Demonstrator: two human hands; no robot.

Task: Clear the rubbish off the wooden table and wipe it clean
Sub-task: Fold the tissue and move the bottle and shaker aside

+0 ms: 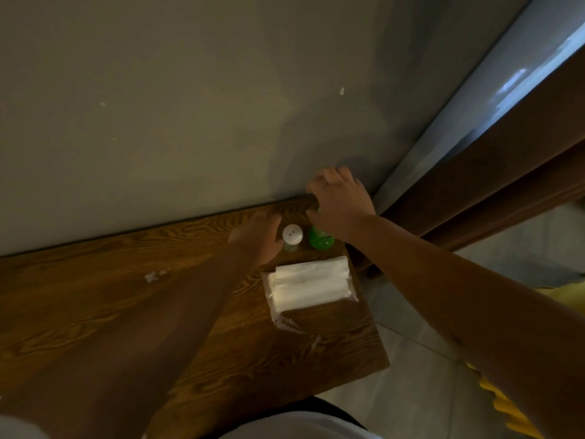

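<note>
Grainy wooden table [95, 312], crinkly tissue pack [311, 285]

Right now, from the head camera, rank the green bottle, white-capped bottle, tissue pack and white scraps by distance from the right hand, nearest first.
From the right hand:
1. green bottle, directly under the hand.
2. white-capped bottle, just left, beside the left hand.
3. tissue pack, nearer the table's front.
4. white scraps, far left.

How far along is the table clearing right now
Early on, it seems. Done: nothing clearly. In hand: the left hand is at the white-capped bottle and the right hand is over the green bottle; neither grip is clear. Left: the tissue pack, white scraps on the wooden table, and the wiping; no cloth is visible.
</note>
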